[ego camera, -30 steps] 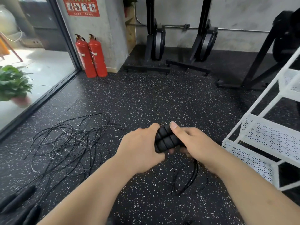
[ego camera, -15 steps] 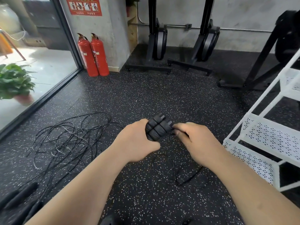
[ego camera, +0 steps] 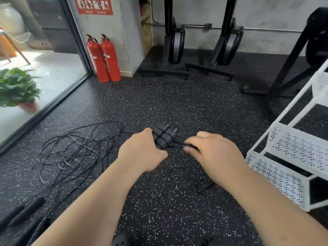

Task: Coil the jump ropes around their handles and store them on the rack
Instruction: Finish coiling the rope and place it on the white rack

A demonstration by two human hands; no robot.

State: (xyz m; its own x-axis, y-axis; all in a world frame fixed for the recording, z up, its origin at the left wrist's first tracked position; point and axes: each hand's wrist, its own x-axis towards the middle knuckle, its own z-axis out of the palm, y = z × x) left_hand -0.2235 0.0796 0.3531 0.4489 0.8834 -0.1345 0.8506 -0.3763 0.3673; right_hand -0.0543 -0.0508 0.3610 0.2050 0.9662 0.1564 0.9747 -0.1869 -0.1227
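This is a gym or fitness studio. The floor (ego camera: 159, 103) is black speckled rubber matting, the kind laid under training gear. Two black exercise machines (ego camera: 174, 45) with round wheel housings stand upright against a bare concrete wall (ego camera: 266, 13). Jump ropes (ego camera: 76, 150) lie tangled on the matting, near a white perforated metal rack (ego camera: 287, 150). Two red fire extinguishers (ego camera: 104, 57) under a red safety notice (ego camera: 94, 5) suggest a public building.

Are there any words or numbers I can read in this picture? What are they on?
Red sign on the pillar: pictures and a line of writing, too blurred to read.
White labels on the two fire extinguishers: too small to read.
No other writing shows.
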